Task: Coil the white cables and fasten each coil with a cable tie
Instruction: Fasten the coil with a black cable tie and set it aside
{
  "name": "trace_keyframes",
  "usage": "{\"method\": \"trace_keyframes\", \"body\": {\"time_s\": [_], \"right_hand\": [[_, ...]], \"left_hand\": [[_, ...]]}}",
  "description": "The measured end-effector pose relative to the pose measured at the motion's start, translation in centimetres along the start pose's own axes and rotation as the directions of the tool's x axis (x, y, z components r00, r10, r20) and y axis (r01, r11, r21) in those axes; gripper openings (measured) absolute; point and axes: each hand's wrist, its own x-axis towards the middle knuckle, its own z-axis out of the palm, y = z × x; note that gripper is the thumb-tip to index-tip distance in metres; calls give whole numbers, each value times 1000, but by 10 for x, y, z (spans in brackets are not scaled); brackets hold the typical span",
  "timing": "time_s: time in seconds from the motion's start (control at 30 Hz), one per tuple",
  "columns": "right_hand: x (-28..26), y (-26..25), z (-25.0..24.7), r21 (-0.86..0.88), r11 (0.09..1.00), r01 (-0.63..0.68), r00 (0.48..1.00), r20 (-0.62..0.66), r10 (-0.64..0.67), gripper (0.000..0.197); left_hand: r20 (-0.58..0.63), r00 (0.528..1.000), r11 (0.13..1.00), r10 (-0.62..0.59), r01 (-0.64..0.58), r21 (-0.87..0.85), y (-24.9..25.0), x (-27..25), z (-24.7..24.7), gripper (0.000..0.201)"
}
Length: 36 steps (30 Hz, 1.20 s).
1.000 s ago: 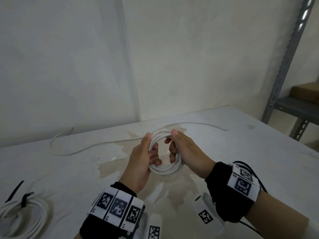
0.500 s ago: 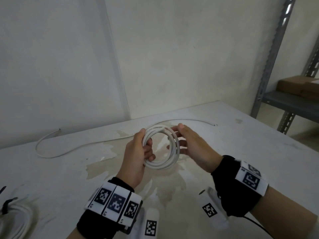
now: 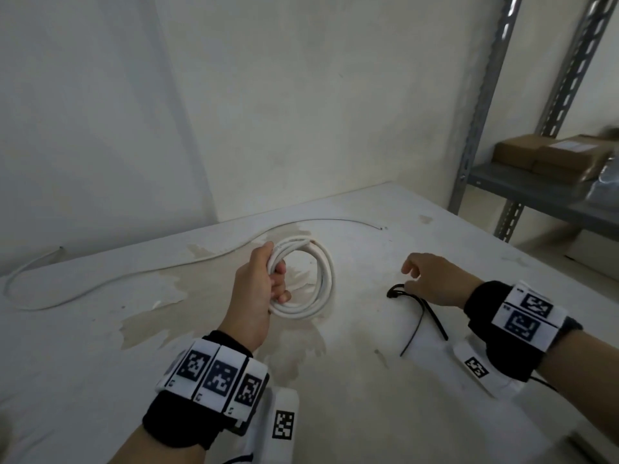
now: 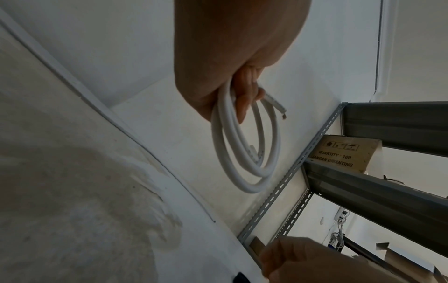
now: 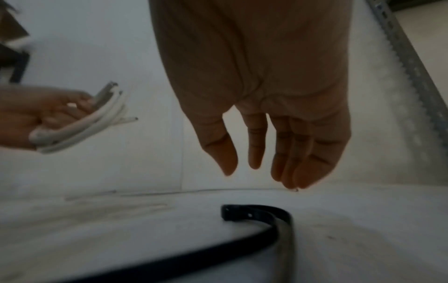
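Observation:
My left hand [image 3: 264,279] grips a coil of white cable [image 3: 321,283] by its left side and holds it upright above the table; the left wrist view shows the coil [image 4: 244,153] hanging from the curled fingers with a cut end sticking out. My right hand [image 3: 425,276] hovers, fingers relaxed, just above black cable ties [image 3: 418,309] lying on the table. In the right wrist view the straight fingers [image 5: 254,149] hang over a curled black tie [image 5: 264,216] without touching it.
A second, loose white cable [image 3: 134,276] runs across the back of the stained white table [image 3: 368,396] to the left. A metal shelf rack [image 3: 522,195] with cardboard boxes [image 3: 549,155] stands at the right. The wall is close behind.
My right hand has let go of the coil and moved right and down to the black cable ties. The left hand keeps holding the coil. The view has swung right.

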Motion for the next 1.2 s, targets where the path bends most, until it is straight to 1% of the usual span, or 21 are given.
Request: {"method": "trace_keyframes", "body": {"time_s": [0.07, 0.1, 0.27, 0.33, 0.4, 0.6, 0.67, 0.73, 0.77, 0.83, 0.9, 1.03, 1.07, 1.13, 1.2], "right_hand": [[1, 4, 0, -95, 993, -73, 994, 70, 80, 38], [3, 5, 0, -122, 988, -100, 990, 86, 111, 39], [17, -1, 5, -212, 968, -135, 982, 103, 160, 28], [21, -3, 8, -213, 968, -130, 983, 102, 155, 25], [25, -4, 9, -197, 972, -132, 985, 85, 151, 25], [26, -4, 5, -98, 983, -153, 988, -9, 153, 26], [27, -5, 5, -90, 985, -145, 989, 21, 148, 24], [26, -6, 8, -109, 982, -153, 986, 55, 159, 15], [27, -7, 10, -125, 979, -163, 983, 62, 171, 17], [30, -9, 14, -165, 971, -172, 980, 70, 185, 33], [31, -13, 16, -214, 962, -168, 981, 55, 184, 38], [33, -16, 18, -277, 945, -172, 982, 28, 187, 32], [33, -16, 17, -265, 950, -167, 983, 26, 180, 27], [32, -16, 14, -259, 955, -146, 987, 23, 157, 4], [32, -15, 14, -254, 957, -140, 990, -1, 144, 8]], "left_hand": [[1, 1000, 1000, -3, 3, -1, -1, 1, 2, 42], [0, 1000, 1000, -4, 4, -4, -1, 1, 2, 42], [-23, 1000, 1000, -12, 12, -9, 1, 0, 1, 43], [-30, 999, 1000, -15, 15, -12, 2, -1, -1, 42], [-38, 999, 1000, -14, 14, -16, 3, -2, -3, 42], [-39, 999, 1000, -2, 1, -24, 5, -2, -9, 40], [-36, 999, 1000, -3, 2, -30, 5, -3, -10, 40], [-35, 999, 999, -1, 0, -36, 5, -4, -10, 40], [-35, 999, 999, 2, -3, -36, 5, -5, -10, 39], [-33, 999, 1000, 6, -7, -27, 6, -6, -12, 39], [-32, 999, 1000, 10, -11, -16, 6, -6, -13, 40], [-44, 999, 1000, 15, -16, -21, 7, -8, -17, 40], [-46, 999, 1000, 16, -18, -22, 8, -8, -19, 41], [-48, 999, 999, 21, -22, -23, 8, -8, -21, 41], [-48, 998, 999, 26, -27, -23, 9, -9, -22, 41]]}}
